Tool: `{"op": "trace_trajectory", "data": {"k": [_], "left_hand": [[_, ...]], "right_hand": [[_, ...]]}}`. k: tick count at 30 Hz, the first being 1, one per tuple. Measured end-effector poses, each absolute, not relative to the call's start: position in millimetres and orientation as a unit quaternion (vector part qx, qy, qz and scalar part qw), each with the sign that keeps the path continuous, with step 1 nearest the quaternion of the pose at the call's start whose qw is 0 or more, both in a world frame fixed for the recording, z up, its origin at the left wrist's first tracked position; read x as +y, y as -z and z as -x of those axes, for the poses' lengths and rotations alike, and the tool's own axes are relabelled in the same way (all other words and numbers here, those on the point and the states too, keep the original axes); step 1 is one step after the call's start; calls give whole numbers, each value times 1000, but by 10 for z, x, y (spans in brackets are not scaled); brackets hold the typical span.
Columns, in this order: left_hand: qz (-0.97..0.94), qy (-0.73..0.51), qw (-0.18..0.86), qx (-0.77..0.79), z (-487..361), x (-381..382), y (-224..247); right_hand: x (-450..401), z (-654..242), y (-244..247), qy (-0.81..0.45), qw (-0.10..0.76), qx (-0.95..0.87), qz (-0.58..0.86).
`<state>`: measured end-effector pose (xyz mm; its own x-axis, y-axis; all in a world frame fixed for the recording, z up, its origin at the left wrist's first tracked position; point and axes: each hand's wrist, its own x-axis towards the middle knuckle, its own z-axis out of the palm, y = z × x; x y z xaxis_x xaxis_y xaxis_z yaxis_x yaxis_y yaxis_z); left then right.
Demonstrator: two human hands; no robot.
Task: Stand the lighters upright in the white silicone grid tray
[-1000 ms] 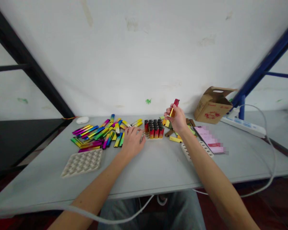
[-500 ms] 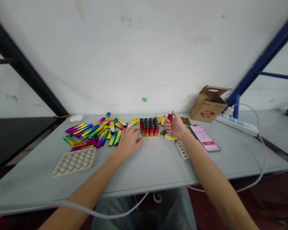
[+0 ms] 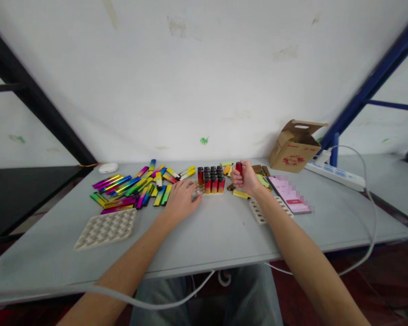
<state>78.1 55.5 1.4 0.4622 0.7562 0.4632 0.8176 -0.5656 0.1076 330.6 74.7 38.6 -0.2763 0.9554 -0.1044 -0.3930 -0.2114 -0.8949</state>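
At the far left of the grey counter (image 3: 211, 235), near the wall, there is a small white oval case (image 3: 109, 168). Closer to the front lies a pale rectangular tray with rows of hollows (image 3: 105, 230). Behind this tray is spread a loose heap of shiny flat pieces in purple, blue, green and yellow (image 3: 124, 185). Next comes the left hand (image 3: 181, 199), resting beside the heap, palm down. Its fingers are a little bent, with the thumb apart; whether they grip something, I cannot tell. Just to the right of them, a block of red-and-yellow lighters with black tops (image 3: 214, 182) stands upright in close rows. To the right of the block, the right hand (image 3: 246, 177) is closed, its fingers curled around one red lighter with a dark top (image 3: 239, 168), held upright above the counter. Some yellow and brown flat pieces (image 3: 241, 194) lie around this hand. A pale tray with round holes (image 3: 257, 212) is partly under the forearm. Further right are a phone with a pink screen (image 3: 287, 192), an open brown cardboard box (image 3: 292, 156) and a white power strip (image 3: 338, 174).
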Motion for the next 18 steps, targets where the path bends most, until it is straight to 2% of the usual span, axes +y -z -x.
{"op": "trace_trajectory", "data": {"k": [6, 18], "left_hand": [[852, 239, 66, -462, -780, 551, -14], [850, 245, 55, -462, -774, 554, -4]], "right_hand": [[783, -3270, -372, -664, 507, -412, 364], [837, -3215, -212, -649, 494, -445, 369]]}}
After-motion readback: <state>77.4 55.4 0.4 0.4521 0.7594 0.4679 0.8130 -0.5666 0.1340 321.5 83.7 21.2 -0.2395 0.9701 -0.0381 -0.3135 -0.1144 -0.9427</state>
